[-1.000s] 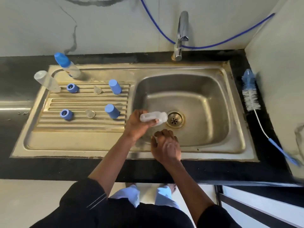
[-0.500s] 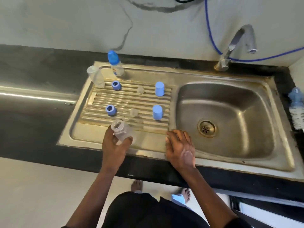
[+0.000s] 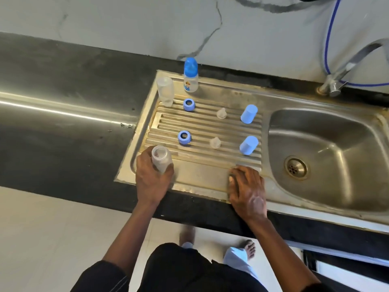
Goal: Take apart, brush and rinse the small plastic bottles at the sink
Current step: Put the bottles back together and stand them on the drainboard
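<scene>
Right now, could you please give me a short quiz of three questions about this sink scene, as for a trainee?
1. True or false: the left hand holds a clear bottle that has no cap on it.
2. How many blue rings lie on the drainboard?
3. What is the right hand doing? A: gripping a blue ring. B: resting flat on the drainboard. C: holding the clear bottle.
Key: 1 true; 2 two; 3 B.
</scene>
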